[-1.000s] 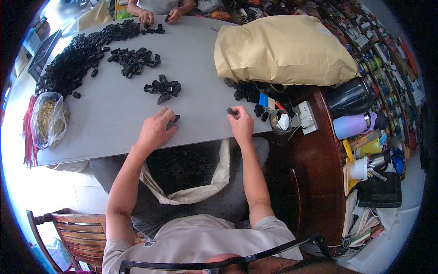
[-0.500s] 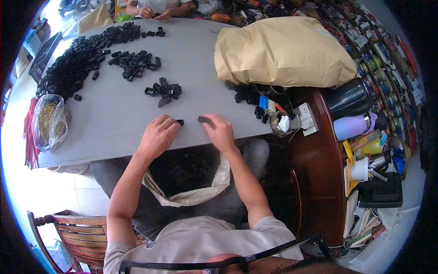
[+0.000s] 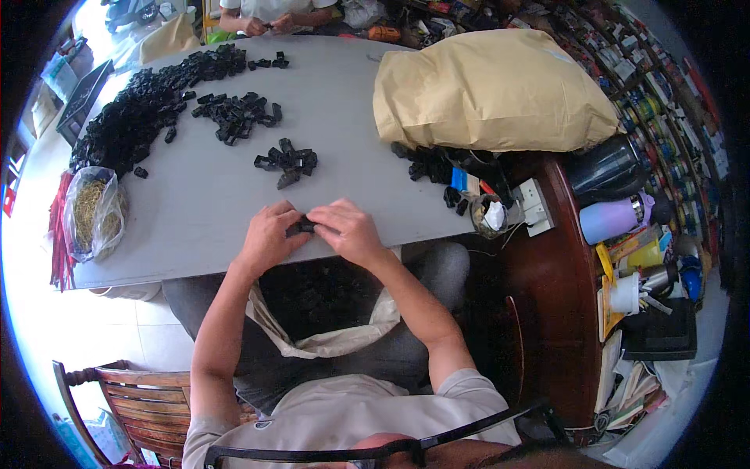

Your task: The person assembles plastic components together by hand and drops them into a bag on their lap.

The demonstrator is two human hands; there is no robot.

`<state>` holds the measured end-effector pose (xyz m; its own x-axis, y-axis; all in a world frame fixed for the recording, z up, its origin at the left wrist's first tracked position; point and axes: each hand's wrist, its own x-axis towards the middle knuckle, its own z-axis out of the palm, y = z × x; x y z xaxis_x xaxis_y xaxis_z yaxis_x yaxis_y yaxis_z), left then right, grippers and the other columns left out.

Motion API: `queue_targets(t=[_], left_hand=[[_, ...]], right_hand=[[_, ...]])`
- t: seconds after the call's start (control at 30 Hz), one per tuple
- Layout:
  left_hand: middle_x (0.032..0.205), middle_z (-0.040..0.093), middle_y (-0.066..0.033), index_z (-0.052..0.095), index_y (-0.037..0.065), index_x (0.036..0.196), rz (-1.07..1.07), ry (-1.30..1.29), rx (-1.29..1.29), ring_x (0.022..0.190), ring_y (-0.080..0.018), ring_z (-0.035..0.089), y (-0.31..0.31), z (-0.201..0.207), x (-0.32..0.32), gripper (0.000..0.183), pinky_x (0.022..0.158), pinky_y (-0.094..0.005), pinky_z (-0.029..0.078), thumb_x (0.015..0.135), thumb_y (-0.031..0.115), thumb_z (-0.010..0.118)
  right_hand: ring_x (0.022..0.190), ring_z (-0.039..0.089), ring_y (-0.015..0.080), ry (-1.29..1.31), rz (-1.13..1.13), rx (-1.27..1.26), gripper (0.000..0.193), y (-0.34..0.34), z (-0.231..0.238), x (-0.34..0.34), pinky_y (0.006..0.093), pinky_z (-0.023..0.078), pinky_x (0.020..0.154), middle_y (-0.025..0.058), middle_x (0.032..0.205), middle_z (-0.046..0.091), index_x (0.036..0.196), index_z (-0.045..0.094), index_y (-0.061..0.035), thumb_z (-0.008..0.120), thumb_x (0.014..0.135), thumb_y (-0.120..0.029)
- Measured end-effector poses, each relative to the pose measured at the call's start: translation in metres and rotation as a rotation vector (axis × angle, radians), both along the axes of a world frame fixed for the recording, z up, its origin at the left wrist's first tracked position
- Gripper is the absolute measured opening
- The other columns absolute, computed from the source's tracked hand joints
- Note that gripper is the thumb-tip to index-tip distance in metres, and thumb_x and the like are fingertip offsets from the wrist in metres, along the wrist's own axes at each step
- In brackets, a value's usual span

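Observation:
Near the table's front edge, my left hand (image 3: 270,237) grips a small black plastic part (image 3: 301,227). My right hand (image 3: 344,228) meets it from the right, its fingers closed on the same spot; the fingers hide most of what is between them. Just beyond my hands lies a small cluster of black plastic parts (image 3: 287,162). Farther back sit a larger group of such parts (image 3: 237,116) and a long heap (image 3: 129,117) along the left side. On my lap, a pale cloth bag (image 3: 328,344) holds many more dark parts.
A clear bag of small brass-coloured pieces (image 3: 92,215) stands at the table's left edge, beside red strips (image 3: 59,234). At the right are a large tan sack (image 3: 492,94), a glass jar (image 3: 491,217), a power strip (image 3: 535,206) and a purple bottle (image 3: 613,219). Across the table, another person's hands (image 3: 269,23) work.
My right hand has moved left to join my left hand, and the two black parts they held apart are now brought together. The whole view has shifted slightly.

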<state>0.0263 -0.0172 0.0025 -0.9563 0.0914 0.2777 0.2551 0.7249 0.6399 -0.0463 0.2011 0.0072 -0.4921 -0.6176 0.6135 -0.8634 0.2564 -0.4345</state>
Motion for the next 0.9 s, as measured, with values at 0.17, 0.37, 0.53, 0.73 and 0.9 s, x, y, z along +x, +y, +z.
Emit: queue_targets(t=[0.17, 0.37, 0.53, 0.73, 0.9], left_hand=[[0.104, 0.072, -0.011, 0.08, 0.006, 0.111, -0.015, -0.013, -0.018, 0.102, -0.0355, 0.07, -0.005, -0.002, 0.0, 0.035, 0.093, -0.0461, 0.055, 0.082, 0.025, 0.087], [0.108, 0.072, -0.0133, 0.079, 0.005, 0.115, -0.017, -0.042, 0.009, 0.102, -0.0356, 0.07, -0.008, 0.004, -0.003, 0.038, 0.091, -0.0457, 0.057, 0.081, 0.02, 0.086], [0.114, 0.071, -0.0152, 0.077, 0.004, 0.119, -0.099, -0.116, 0.045, 0.099, -0.0345, 0.071, -0.016, 0.022, -0.004, 0.039, 0.088, -0.0442, 0.059, 0.083, 0.016, 0.087], [0.127, 0.066, -0.0141, 0.067, 0.01, 0.137, 0.214, 0.158, -0.086, 0.105, -0.0381, 0.072, -0.01, 0.02, -0.025, 0.044, 0.087, -0.0489, 0.06, 0.095, 0.022, 0.077], [0.126, 0.065, -0.0117, 0.065, 0.013, 0.135, 0.236, 0.086, -0.323, 0.103, -0.0378, 0.072, -0.012, 0.003, -0.039, 0.039, 0.084, -0.0504, 0.06, 0.098, 0.018, 0.07]], right_hand=[[0.1, 0.073, 0.0272, 0.017, 0.044, 0.011, 0.028, 0.0, -0.008, 0.005, 0.0385, 0.063, 0.087, 0.0061, 0.115, 0.08, 0.111, 0.082, -0.0082, 0.084, 0.083, -0.006], [0.108, 0.07, 0.0262, 0.187, -0.089, 0.169, 0.033, -0.013, -0.014, 0.025, 0.0381, 0.062, 0.086, 0.0073, 0.128, 0.076, 0.118, 0.08, -0.0053, 0.081, 0.085, -0.008], [0.113, 0.069, 0.0269, 0.32, -0.199, 0.215, 0.035, -0.007, -0.021, 0.037, 0.0404, 0.061, 0.09, 0.0101, 0.131, 0.075, 0.121, 0.078, -0.0044, 0.079, 0.088, -0.011], [0.102, 0.075, 0.0298, -0.01, 0.118, -0.06, 0.028, 0.008, -0.025, 0.06, 0.044, 0.061, 0.09, 0.0112, 0.117, 0.08, 0.117, 0.08, -0.0048, 0.082, 0.092, -0.019], [0.112, 0.072, 0.0406, 0.024, -0.637, 0.006, 0.022, 0.064, -0.014, -0.04, 0.05, 0.059, 0.097, 0.017, 0.123, 0.075, 0.116, 0.076, -0.0037, 0.071, 0.098, -0.014]])
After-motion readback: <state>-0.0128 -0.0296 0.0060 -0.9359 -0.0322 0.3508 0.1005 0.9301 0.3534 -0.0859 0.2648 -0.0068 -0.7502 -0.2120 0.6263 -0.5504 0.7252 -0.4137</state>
